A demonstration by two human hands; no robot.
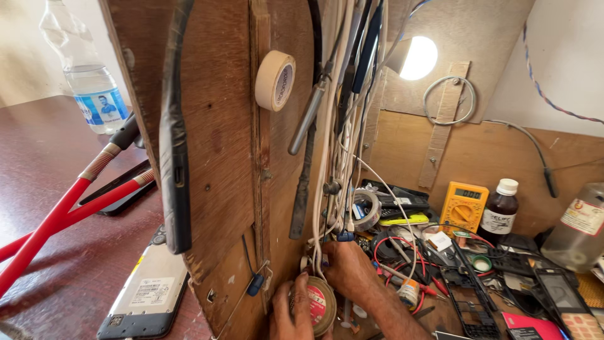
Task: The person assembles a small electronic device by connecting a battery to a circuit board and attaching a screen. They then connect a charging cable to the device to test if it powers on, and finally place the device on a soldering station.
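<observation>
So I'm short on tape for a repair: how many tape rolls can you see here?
3. A beige roll hangs on the wooden panel; a clear roll sits among the hanging cables; a red-labelled roll is in the left hand. Clutter may hide others.

The round tin [322, 305] is a shallow, disc-shaped container with a brownish-gold rim and a dark red label across its face. It stands on edge, its face turned toward the camera, low in the view at about 6 o'clock, just beside the bottom of the upright wooden board. The left hand [288, 311] grips its 9 o'clock edge; the right hand [348, 267] rests at its 1 o'clock side among hanging white cables.
</observation>
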